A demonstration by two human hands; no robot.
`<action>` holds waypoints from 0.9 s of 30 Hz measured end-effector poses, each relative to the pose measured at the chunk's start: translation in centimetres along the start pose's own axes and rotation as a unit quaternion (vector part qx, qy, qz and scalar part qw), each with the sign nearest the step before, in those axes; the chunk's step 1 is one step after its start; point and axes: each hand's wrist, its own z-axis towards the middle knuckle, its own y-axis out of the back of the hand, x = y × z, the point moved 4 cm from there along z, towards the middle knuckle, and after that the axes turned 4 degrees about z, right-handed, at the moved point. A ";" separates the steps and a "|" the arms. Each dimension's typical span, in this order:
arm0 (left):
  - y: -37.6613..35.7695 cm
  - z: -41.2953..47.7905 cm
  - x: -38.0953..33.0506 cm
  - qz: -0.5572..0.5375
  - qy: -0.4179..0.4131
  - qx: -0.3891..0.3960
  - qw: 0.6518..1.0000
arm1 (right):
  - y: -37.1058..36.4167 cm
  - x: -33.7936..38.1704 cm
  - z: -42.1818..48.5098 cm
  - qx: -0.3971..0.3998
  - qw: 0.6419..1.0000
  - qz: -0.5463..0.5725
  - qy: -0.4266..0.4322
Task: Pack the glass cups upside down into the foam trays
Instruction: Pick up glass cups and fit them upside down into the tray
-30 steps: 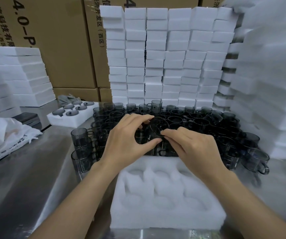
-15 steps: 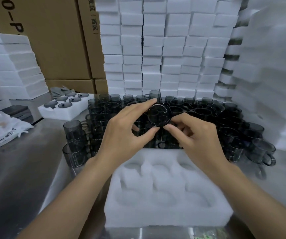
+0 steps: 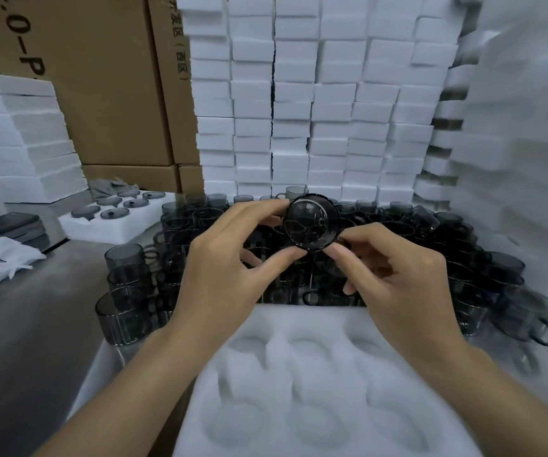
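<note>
Over the last second the cup had come up out of the pile and been tipped, so that its round end faced the camera. It was held in the air over the pile, just beyond the far edge of the near tray. The left hand pinched its left side between thumb and fingers. The right hand pinched its lower right edge with thumb and forefinger. Judging by this, the cup was being checked or turned over, and placing was not yet done.

Every visible pocket of the near tray held nothing. A second tray, far left on the tabletop, showed dark round bases in its pockets, probably cups already inverted.
</note>
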 end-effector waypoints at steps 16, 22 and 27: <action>0.0 -0.2 -0.9 0.017 -0.057 0.050 0.997 | 1.1 0.9 -0.2 -0.081 0.996 -0.008 0.031; -0.2 -0.4 -1.4 0.011 -0.048 0.066 0.997 | 1.1 0.5 -0.1 -0.085 0.994 0.060 -0.032; -0.2 -0.6 -1.8 0.015 -0.061 0.066 0.996 | 0.7 0.2 0.3 -0.062 0.976 0.155 -0.136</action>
